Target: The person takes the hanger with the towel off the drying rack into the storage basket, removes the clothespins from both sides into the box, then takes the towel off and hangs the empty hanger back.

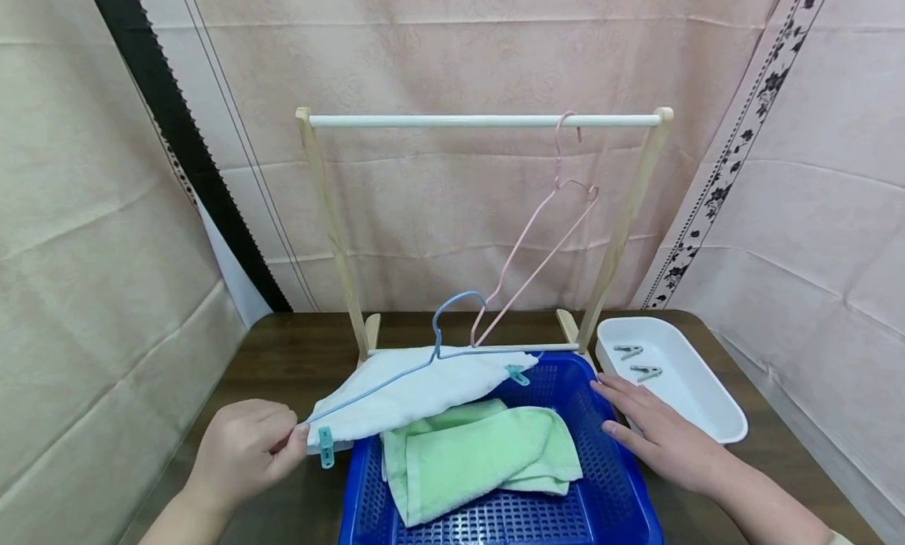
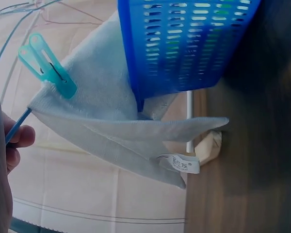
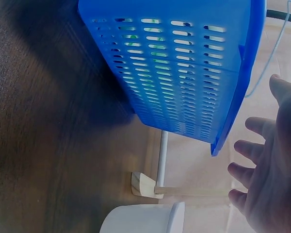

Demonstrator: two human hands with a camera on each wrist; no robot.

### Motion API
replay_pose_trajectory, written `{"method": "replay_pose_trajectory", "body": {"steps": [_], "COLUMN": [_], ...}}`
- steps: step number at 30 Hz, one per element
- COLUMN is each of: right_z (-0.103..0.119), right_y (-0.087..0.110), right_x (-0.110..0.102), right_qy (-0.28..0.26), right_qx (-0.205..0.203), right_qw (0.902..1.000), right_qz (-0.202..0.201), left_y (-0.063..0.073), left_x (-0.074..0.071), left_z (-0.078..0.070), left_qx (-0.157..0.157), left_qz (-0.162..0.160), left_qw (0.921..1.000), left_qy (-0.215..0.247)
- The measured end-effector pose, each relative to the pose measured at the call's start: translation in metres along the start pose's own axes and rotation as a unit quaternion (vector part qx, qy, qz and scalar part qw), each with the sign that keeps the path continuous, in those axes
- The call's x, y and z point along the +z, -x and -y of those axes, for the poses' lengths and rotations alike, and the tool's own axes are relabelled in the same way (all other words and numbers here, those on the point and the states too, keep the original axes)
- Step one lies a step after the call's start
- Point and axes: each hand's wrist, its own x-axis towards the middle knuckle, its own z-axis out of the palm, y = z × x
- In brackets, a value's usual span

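My left hand [image 1: 243, 451] pinches the left end of a blue clothes hanger [image 1: 382, 384] between thumb and fingers. A white towel [image 1: 424, 392] hangs from that hanger, held by one teal clothespin [image 1: 326, 448] near my left hand and another clothespin [image 1: 518, 374] at the right end. In the left wrist view the towel's lower edge droops beside the basket, its label showing. My right hand [image 1: 657, 431] has its fingers spread and relaxed near the right rim of the blue basket [image 1: 632, 490], holding nothing. Inside the basket lies a folded green towel [image 1: 488, 459].
Behind the basket stands a rack with a white top bar [image 1: 438, 121]. A pink hanger [image 1: 519, 239] hooks over that bar. At right, a white tray [image 1: 707, 407] holds two clothespins [image 1: 639, 364]. The wooden table [image 1: 283, 356] lies below, with cloth walls around.
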Motion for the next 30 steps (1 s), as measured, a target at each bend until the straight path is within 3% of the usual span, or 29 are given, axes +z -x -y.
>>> {"method": "replay_pose_trajectory", "body": {"steps": [5, 12, 18, 30], "right_z": [-0.001, -0.003, 0.000, -0.001], "right_y": [0.001, 0.001, 0.003, 0.004], "right_x": [0.000, -0.001, 0.000, 0.001], "right_qy": [-0.004, 0.004, 0.011, 0.016], "right_qx": [-0.004, -0.009, -0.008, 0.003], "right_qw": [1.0000, 0.9999, 0.9999, 0.9998], "right_qz": [0.000, -0.008, -0.011, -0.010], "left_y": [-0.008, -0.016, -0.033, -0.066], "left_x": [0.001, 0.005, 0.009, 0.016], "left_z": [-0.003, -0.004, -0.003, -0.001], "left_qx": [0.020, 0.007, 0.019, -0.009], "left_qz": [-0.016, -0.025, -0.041, -0.063], "left_qw": [0.9992, 0.9989, 0.9975, 0.9960], "left_qy": [0.029, 0.039, 0.055, 0.063]}}
